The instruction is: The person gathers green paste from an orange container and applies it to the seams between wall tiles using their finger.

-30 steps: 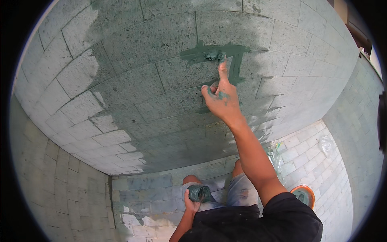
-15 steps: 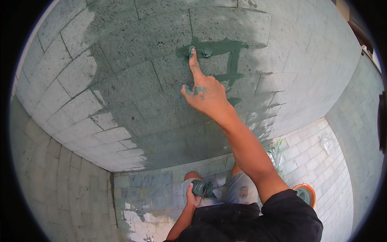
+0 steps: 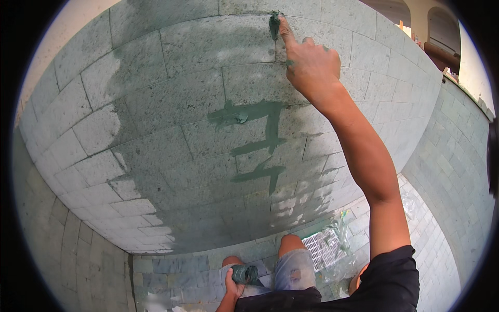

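Note:
My right hand [image 3: 313, 65] reaches high up the tiled wall [image 3: 197, 47], index finger stretched out and the other fingers curled. Its fingertip presses a dab of dark green paste [image 3: 274, 27] against a joint between tiles; green smears mark the hand. Lower on the wall, fresh green paste strips [image 3: 254, 112] follow several joints, with a small lump [image 3: 241, 118] on the upper strip. Down by my knees, my left hand [image 3: 232, 284] is closed around a small cup [image 3: 244, 274] coated in green paste. What is inside the cup cannot be made out.
A white slotted grate [image 3: 323, 248] lies on the tiled floor to the right of my knees, with crumpled clear plastic [image 3: 342, 234] beside it. An orange-rimmed bucket [image 3: 357, 281] is partly hidden by my right sleeve. Tiled walls rise on the left and right.
My right hand has moved up and right from the upper paste strip to a higher joint. The view has tilted upward, and the grate has come into sight. The left hand keeps its cup.

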Motion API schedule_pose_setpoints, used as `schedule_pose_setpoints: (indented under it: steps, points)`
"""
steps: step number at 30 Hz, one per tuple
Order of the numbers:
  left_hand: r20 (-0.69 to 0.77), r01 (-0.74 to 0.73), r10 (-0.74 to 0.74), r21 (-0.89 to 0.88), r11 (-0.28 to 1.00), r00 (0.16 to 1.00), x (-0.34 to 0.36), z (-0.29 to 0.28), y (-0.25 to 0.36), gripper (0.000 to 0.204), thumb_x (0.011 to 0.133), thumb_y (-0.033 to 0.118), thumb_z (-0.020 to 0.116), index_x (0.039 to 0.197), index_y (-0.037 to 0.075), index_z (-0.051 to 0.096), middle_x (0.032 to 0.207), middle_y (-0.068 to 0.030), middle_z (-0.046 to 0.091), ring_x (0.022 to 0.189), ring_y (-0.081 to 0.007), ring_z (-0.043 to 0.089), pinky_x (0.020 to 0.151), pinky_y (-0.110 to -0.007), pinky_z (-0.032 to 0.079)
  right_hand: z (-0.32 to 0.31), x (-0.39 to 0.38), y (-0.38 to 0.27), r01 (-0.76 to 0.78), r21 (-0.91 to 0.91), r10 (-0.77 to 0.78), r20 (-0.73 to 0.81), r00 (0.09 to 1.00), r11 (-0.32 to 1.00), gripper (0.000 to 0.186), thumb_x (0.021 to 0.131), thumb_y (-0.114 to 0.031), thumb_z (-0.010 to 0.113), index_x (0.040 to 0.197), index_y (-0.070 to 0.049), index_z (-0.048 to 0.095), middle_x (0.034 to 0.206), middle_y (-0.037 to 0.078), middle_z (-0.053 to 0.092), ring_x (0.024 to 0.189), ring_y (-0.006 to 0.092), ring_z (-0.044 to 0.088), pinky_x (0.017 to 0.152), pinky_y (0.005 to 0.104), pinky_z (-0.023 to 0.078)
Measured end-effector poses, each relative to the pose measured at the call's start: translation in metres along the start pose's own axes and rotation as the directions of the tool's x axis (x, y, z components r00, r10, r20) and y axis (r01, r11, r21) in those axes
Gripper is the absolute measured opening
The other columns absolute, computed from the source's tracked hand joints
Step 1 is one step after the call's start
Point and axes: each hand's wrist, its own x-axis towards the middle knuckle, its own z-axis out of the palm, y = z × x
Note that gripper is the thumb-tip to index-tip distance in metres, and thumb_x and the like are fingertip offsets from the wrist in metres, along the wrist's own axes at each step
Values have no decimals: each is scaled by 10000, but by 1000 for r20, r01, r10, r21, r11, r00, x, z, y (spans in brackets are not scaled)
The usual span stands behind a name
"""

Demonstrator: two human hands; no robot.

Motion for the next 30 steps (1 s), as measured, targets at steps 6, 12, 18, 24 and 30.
schedule_pose_setpoints:
  steps: [6, 12, 18, 24, 30]
  points:
    - [15, 11, -11, 21, 1000, 1000, 4, -2, -4, 439, 938, 418, 554, 1175, 49, 540, 1087, -137, 642, 1024, -328, 635, 896, -507, 528, 12, -13, -34, 13, -227, 40, 228, 973, 974, 688, 865, -93, 601, 1511, -145, 371, 794, 102, 636, 602, 242, 677, 505, 345, 543]
    - [-14, 29, -29, 17, 999, 999, 3, -1, -2, 429, 943, 413, 547, 1162, 45, 548, 1089, -137, 642, 1017, -321, 639, 900, -510, 524, -2, -31, -16, 217, -44, -202, 221, 954, 975, 581, 865, -132, 620, 1431, -116, 494, 790, 99, 648, 715, 233, 692, 630, 380, 554]
    - [12, 14, -15, 34, 999, 1000, 2, 10, -3, 423, 947, 414, 541, 1162, 50, 552, 1102, -130, 645, 1009, -319, 642, 894, -502, 527, -17, 5, 29, -189, 713, -117, 356, 927, 675, 554, 786, -212, 638, 1281, 26, 564, 830, 113, 653, 639, 190, 662, 525, 288, 514]
    - [5, -4, 4, 51, 999, 1000, 1, 13, -1, 427, 945, 432, 544, 1154, 61, 568, 1104, -127, 645, 1021, -308, 640, 879, -497, 532, -25, 65, 46, -655, 714, -291, 699, 653, 245, 362, 821, -130, 595, 1132, 53, 606, 787, 85, 613, 428, 91, 555, 433, 264, 516]
    - [-8, -4, 5, 49, 999, 1000, -3, 9, 3, 422, 943, 428, 549, 1153, 62, 566, 1102, -127, 645, 1026, -307, 640, 876, -498, 532, -31, 22, 27, -236, 794, -143, 373, 917, 561, 501, 863, -183, 614, 1326, -10, 530, 807, 92, 632, 547, 123, 616, 490, 290, 517]
